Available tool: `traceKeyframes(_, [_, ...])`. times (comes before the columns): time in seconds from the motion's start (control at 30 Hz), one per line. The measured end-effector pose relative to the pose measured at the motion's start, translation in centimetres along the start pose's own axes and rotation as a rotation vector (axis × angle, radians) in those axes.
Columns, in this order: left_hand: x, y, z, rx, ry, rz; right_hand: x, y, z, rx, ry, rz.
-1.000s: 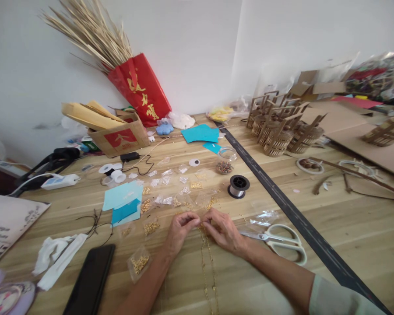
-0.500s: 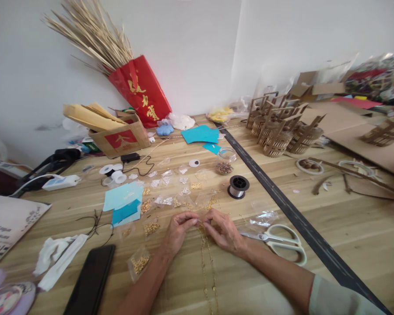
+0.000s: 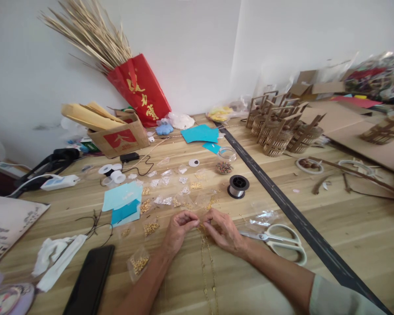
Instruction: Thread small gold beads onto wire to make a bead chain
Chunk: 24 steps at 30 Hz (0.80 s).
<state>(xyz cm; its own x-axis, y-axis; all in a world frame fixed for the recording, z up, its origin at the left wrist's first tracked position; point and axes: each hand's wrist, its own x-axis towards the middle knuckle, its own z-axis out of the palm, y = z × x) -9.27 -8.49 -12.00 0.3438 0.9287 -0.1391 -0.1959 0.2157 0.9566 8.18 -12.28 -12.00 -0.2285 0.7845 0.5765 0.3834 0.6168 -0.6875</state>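
Note:
Both hands meet near the middle of the table, fingertips pinched close together. My left hand [image 3: 180, 228] is closed, thumb against forefinger; anything between its tips is too small to make out. My right hand [image 3: 223, 232] is closed on a thin gold beaded chain [image 3: 204, 258]. Two strands of the chain hang from the fingers toward the table's front edge. Just beyond the fingertips lie loose gold beads [image 3: 212, 202]. Left of my left hand are small clear bags of gold beads [image 3: 151, 227]. Scissors with pale handles [image 3: 284, 238] lie by my right wrist.
A black spool of clear line [image 3: 238, 187] stands beyond my right hand, near a jar of mixed beads [image 3: 224, 166]. A black phone [image 3: 90, 280] lies left of my left forearm. Blue sheets [image 3: 124, 201] lie farther left. Small woven baskets [image 3: 277, 135] stand back right.
My left fingertips have come slightly apart from the right ones. The chain still hangs from my right hand, and the view has shifted a little.

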Motion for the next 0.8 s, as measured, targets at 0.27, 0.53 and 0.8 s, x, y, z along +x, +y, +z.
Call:
traceKeyframes(0.27, [-0.03, 0.22, 0.10, 0.016, -0.022, 0.033, 0.03, -0.07, -0.08, 0.005, 0.002, -0.004])
traceKeyframes(0.53, [-0.04, 0.13, 0.04, 0.026, -0.016, 0.023, 0.03, -0.14, -0.14, 0.005, -0.008, 0.008])
traceKeyframes(0.8, [-0.03, 0.08, 0.07, -0.012, -0.014, 0.012, -0.01, -0.06, -0.05, 0.004, -0.006, 0.008])
